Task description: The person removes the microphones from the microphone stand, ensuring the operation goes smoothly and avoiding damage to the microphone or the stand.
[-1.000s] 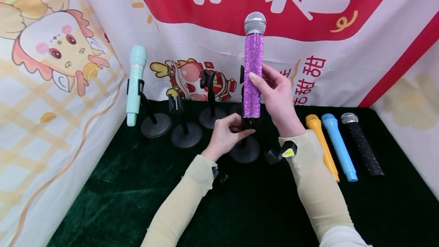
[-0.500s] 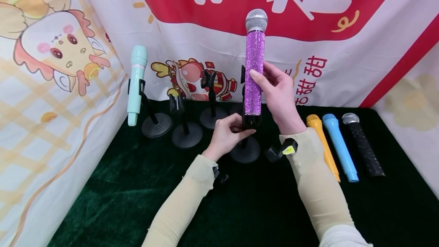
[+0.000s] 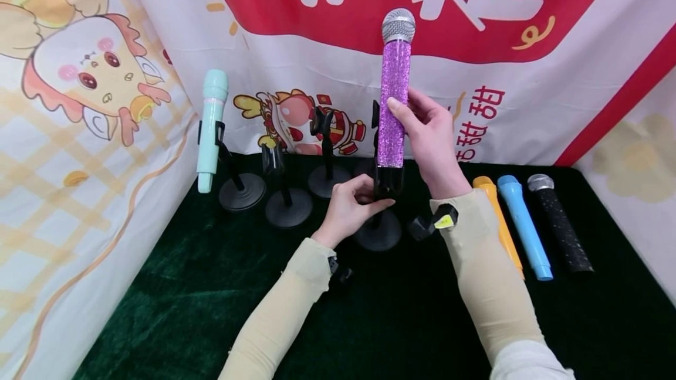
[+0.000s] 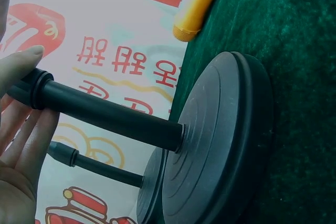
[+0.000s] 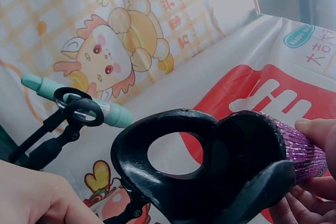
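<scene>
My right hand [image 3: 434,145] holds a glittery purple microphone [image 3: 393,104] with a silver mesh head, thumb on its near side. The microphone stands nearly upright, head up. Its lower end meets the black clip [image 5: 168,192] of a desk stand, whose side hole and curved arms show in the right wrist view. With thumb and fingers, my left hand [image 3: 345,210] grips that stand just below the clip. In the left wrist view its fingers are around the collar atop the post [image 4: 110,113]. The round base [image 3: 377,234] rests on the green cloth.
At the left a mint microphone [image 3: 210,133] leans in its own stand. Bare stands [image 3: 287,207] stand between it and my hands, and another is partly hidden behind the purple microphone. Yellow [image 3: 499,224], blue [image 3: 524,227] and black [image 3: 560,221] microphones lie at the right. A printed cloth backdrop [image 3: 317,63] rises behind.
The purple microphone and my right hand have moved up and slightly right, so more of the black clip shows below it. My left hand has kept its place on the stand.
</scene>
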Demonstrator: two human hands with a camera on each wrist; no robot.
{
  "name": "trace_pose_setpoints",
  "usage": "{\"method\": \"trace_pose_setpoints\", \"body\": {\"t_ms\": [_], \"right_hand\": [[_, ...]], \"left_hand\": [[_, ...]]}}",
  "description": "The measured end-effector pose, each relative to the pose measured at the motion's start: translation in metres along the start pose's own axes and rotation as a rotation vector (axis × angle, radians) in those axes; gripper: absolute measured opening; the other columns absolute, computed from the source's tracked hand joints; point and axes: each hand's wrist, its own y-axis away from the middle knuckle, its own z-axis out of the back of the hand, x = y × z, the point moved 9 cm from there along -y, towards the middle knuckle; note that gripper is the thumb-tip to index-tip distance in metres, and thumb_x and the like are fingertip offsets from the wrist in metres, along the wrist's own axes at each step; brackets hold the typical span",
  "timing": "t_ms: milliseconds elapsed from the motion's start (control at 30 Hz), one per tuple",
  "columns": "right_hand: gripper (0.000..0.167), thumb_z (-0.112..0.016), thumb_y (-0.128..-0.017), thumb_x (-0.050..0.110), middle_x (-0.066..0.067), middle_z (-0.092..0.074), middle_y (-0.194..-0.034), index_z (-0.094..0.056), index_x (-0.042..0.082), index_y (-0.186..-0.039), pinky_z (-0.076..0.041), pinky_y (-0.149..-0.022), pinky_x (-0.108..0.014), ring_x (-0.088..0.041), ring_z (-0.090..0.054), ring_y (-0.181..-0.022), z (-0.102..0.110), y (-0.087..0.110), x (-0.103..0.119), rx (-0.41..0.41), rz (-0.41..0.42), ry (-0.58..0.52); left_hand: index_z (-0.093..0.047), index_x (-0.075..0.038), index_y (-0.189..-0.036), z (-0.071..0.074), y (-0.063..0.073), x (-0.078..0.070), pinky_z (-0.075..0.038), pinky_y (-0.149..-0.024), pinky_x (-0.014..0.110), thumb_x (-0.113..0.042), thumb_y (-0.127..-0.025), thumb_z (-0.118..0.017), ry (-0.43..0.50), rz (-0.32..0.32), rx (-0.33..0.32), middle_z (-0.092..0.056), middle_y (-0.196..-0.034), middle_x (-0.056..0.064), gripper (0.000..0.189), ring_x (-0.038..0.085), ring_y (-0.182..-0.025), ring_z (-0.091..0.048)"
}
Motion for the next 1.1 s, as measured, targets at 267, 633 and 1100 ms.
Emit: {"method": "trace_pose_setpoints", "body": {"t_ms": [267, 633, 1100], "right_hand": [[0.05, -0.076, -0.094, 0.033, -0.01, -0.064, -0.128, -0.063, 0.016, -0.14, -0.056, -0.092, -0.031, -0.026, -0.062, -0.112, -0.001, -0.002, 0.002, 0.003, -0.001, 0.016], [0.05, -0.077, -0.094, 0.025, -0.013, -0.063, -0.127, -0.062, 0.016, -0.14, -0.055, -0.093, -0.032, -0.025, -0.062, -0.113, 0.009, -0.01, 0.016, -0.062, 0.05, -0.061], [0.054, -0.082, -0.09, 0.025, -0.013, -0.063, -0.13, -0.063, 0.017, -0.139, -0.055, -0.094, -0.034, -0.025, -0.063, -0.114, 0.034, -0.009, 0.011, -0.098, -0.012, -0.084]], "left_hand": [[-0.072, -0.015, -0.098, 0.0, -0.001, 0.0, -0.061, -0.074, 0.031, -0.017, -0.085, -0.086, -0.003, 0.004, 0.002, -0.074, -0.095, -0.007, 0.02, 0.011, -0.083, -0.073], [-0.071, -0.015, -0.098, -0.003, 0.002, 0.0, -0.061, -0.074, 0.03, -0.02, -0.086, -0.085, -0.004, 0.035, 0.021, -0.074, -0.095, -0.006, 0.019, 0.011, -0.082, -0.073], [-0.071, -0.015, -0.098, -0.003, 0.001, 0.0, -0.061, -0.073, 0.029, -0.02, -0.086, -0.085, -0.021, 0.039, 0.027, -0.074, -0.096, -0.007, 0.019, 0.01, -0.082, -0.073]]}}
